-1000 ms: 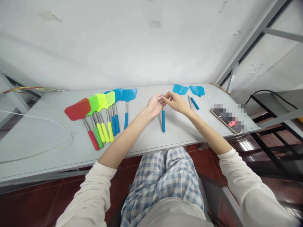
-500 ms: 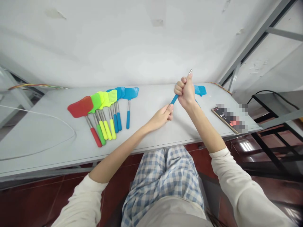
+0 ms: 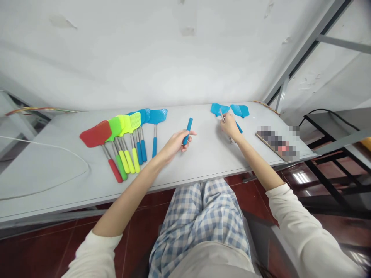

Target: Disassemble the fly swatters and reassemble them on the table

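My left hand (image 3: 177, 143) holds a blue fly swatter handle (image 3: 189, 125) between thumb and fingers, tilted up over the table. Away to the right, my right hand (image 3: 230, 124) is closed on a thin metal rod (image 3: 230, 139), low over the table. The rod's upper end overlaps a blue swatter head (image 3: 218, 109) in this view; whether they touch I cannot tell. A second blue swatter head (image 3: 240, 111) lies just right of it. Another blue handle (image 3: 239, 127) lies beside my right hand, partly hidden by it.
Fanned out on the left of the table (image 3: 171, 170) are several swatters with handles: a red one (image 3: 97, 134), a green one (image 3: 116, 129), yellow ones (image 3: 135, 122) and blue ones (image 3: 158, 116). A phone (image 3: 275, 146) lies at the right. A white cable (image 3: 62, 146) curves across the left end.
My hands have parted. The left has moved left with the blue handle, and the right has gone down to the table by the blue heads with the metal rod.
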`<state>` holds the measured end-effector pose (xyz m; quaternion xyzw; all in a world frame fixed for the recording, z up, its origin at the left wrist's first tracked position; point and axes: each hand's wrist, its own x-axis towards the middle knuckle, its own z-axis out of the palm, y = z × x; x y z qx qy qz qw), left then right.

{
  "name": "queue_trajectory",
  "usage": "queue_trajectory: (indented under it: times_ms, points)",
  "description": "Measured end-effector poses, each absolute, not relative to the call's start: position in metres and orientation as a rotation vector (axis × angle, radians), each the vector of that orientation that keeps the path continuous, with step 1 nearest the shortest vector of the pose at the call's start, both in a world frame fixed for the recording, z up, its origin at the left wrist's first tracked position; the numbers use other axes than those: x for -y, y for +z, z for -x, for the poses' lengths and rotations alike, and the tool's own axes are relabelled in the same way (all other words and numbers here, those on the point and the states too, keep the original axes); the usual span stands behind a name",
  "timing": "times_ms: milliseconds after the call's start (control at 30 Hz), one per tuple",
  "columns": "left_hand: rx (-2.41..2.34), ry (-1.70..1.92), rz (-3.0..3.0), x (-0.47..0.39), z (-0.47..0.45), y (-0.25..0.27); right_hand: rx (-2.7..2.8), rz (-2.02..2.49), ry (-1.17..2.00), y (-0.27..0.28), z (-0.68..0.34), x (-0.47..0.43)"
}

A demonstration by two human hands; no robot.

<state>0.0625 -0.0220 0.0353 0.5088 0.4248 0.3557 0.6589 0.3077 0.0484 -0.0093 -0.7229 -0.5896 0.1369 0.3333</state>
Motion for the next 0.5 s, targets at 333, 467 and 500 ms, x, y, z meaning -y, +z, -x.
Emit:
queue_trajectory:
  times_ms: [333,467,500]
  points:
    - [-1.074,0.803,-1.247,0.024,-0.037,0.031,1.675,2.295,-0.210,-0.024,-0.341,-0.032]
    - [-1.078,0.812,-1.247,0.026,-0.031,0.031,1.684,2.284,-0.103,-0.026,-0.346,-0.030]
    - [-1.075,0.813,-1.246,0.026,-0.030,0.031,1.713,2.243,-0.089,-0.027,-0.343,-0.029]
